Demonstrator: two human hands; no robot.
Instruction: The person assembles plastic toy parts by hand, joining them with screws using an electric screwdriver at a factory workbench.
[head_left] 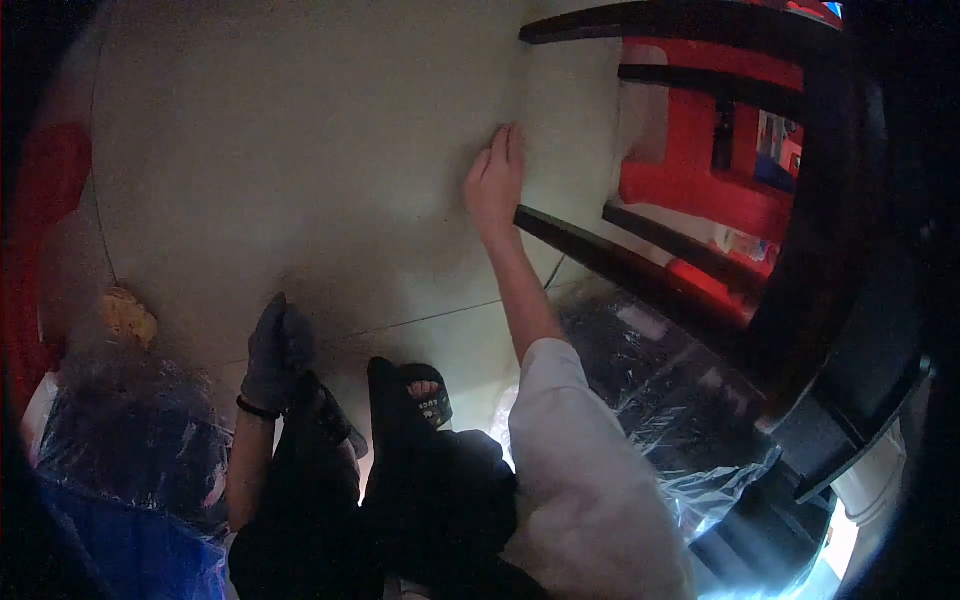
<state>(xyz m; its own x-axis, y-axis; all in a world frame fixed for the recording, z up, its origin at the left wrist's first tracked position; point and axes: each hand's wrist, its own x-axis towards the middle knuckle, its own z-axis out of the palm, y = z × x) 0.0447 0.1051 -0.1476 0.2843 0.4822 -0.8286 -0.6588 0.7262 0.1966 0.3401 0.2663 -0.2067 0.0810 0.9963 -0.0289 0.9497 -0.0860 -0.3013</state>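
My right hand [497, 185] is bare and reaches out over the pale tiled floor [300, 150]. Its fingers are drawn together, pointing down toward the floor. Whatever they pinch, if anything, is hidden. Right beside its wrist ends one leg [600, 250] of a dark piece of furniture [835, 220], which looks like a stool or chair lying on its side. My left hand [278, 352], in a grey glove with a dark band at the wrist, is near my left knee. Its fingers are pressed together, and shadow hides anything between them.
Clear plastic sheeting [680, 400] covers dark stuff at the right, and more plastic [140, 440] lies at the left above something blue. A crumpled yellowish clump [130, 318] sits at the left. Red objects [690, 130] show between the furniture legs. My sandalled foot [428, 395] is below.
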